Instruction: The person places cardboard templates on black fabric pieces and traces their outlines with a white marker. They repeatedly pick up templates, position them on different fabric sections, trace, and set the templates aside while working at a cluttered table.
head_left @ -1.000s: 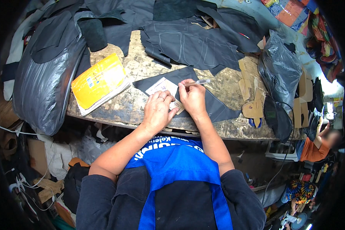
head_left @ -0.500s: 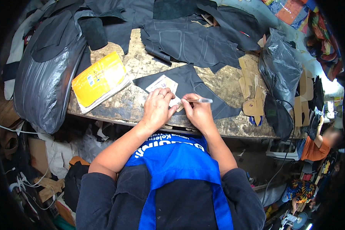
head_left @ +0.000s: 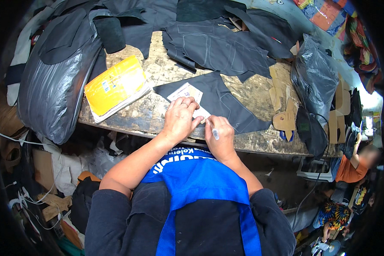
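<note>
Left hand (head_left: 179, 120) lies open-fingered over pale template (head_left: 185, 91), seemingly pressing it onto left part of black sheet (head_left: 232, 101), near side of workbench (head_left: 136, 126). Right hand (head_left: 221, 138) pinches clear pen (head_left: 215, 133) by template's near right end; can't tell tip contact. Step looks like outline tracing. Next move probably calls for template held dead still, pen tight along its edge.

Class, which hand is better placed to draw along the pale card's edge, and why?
Probably the right hand: it holds the pen close to the pale card's near end. The left hand rests on the card, apparently steadying it against the dark sheet.
</note>
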A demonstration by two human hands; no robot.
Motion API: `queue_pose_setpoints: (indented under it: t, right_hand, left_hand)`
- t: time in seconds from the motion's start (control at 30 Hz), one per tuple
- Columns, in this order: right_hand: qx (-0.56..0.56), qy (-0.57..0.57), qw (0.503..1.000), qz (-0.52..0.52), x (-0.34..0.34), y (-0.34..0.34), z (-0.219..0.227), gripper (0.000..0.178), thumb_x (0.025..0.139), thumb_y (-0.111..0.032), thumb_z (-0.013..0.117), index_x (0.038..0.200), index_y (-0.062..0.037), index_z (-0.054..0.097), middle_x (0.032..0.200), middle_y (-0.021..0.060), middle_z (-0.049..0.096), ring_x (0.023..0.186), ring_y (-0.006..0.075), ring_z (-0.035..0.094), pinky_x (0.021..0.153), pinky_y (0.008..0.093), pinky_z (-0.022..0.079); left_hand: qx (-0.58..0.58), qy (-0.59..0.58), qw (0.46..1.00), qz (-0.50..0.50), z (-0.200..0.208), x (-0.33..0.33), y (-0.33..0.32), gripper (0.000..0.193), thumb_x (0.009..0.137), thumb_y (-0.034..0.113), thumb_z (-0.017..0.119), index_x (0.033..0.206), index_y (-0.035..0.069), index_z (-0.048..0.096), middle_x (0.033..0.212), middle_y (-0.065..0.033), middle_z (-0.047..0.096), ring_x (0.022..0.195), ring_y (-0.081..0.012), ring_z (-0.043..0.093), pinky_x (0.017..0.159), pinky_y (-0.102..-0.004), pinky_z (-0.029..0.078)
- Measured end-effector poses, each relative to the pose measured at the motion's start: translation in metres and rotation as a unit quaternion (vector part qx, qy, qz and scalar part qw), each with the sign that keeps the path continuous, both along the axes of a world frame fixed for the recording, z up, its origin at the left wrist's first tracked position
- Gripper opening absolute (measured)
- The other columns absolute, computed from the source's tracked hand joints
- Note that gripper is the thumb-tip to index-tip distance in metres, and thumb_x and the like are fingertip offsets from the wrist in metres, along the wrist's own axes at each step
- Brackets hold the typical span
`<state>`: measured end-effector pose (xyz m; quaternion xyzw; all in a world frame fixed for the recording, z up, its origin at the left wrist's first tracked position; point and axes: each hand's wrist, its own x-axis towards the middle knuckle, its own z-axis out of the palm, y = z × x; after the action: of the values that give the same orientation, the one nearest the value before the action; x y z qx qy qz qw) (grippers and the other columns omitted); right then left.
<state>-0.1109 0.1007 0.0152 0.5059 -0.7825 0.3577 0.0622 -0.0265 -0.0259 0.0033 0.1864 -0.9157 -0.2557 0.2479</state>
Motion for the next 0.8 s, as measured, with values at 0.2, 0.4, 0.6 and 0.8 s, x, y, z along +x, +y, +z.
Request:
queue_pose_setpoints:
  t: [0.2, 0.4, 0.6, 0.8]
  right_hand:
    - [-0.01, -0.224, 0.969, 0.099, 0.005, -0.001, 0.003, 0.008, 0.079, -0.002, 0.067, 0.083, 0.003, 0.062, 0.076, 0.0128, 0.065, 0.066, 0.0213, 0.064, 0.059, 0.0317, 0.049]
    - [-0.039, -0.266, 0.946, 0.178, -0.013, -0.053, -0.004, 0.015, 0.086, -0.01, 0.062, 0.094, 0.0028, 0.064, 0.087, 0.0126, 0.067, 0.078, 0.0174, 0.064, 0.067, 0.0288, 0.05]
    - [0.0, -0.191, 0.969, 0.158, -0.012, -0.085, -0.013, 0.014, 0.085, -0.017, 0.064, 0.091, -0.0053, 0.067, 0.08, 0.012, 0.067, 0.072, 0.024, 0.064, 0.065, 0.033, 0.049]
    - [-0.024, -0.128, 0.979, 0.158, -0.006, -0.091, -0.012, 0.01, 0.08, -0.019, 0.066, 0.086, -0.0112, 0.068, 0.075, 0.0131, 0.065, 0.069, 0.0308, 0.064, 0.062, 0.0389, 0.05]
  left_hand:
    - [-0.005, -0.046, 0.998, -0.034, 0.004, -0.001, -0.013, 0.026, 0.075, 0.025, 0.069, 0.09, 0.004, 0.066, 0.099, -0.011, 0.062, 0.099, -0.0284, 0.056, 0.085, -0.0383, 0.046]
    - [0.547, -0.148, 0.818, -0.1, 0.012, -0.021, -0.102, 0.071, 0.095, 0.059, 0.021, 0.118, 0.002, 0.056, 0.095, -0.0093, 0.063, 0.085, -0.0155, 0.061, 0.078, -0.0304, 0.05]
    - [0.67, -0.178, 0.713, -0.111, 0.012, -0.032, -0.13, 0.068, 0.093, 0.063, 0.022, 0.109, 0.003, 0.049, 0.092, -0.0133, 0.064, 0.071, -0.0189, 0.065, 0.063, -0.0286, 0.052]
    - [0.681, -0.182, 0.704, -0.081, 0.013, -0.036, -0.131, 0.065, 0.093, 0.063, 0.023, 0.104, 0.003, 0.046, 0.091, -0.0168, 0.064, 0.063, -0.0194, 0.064, 0.056, -0.0287, 0.052]
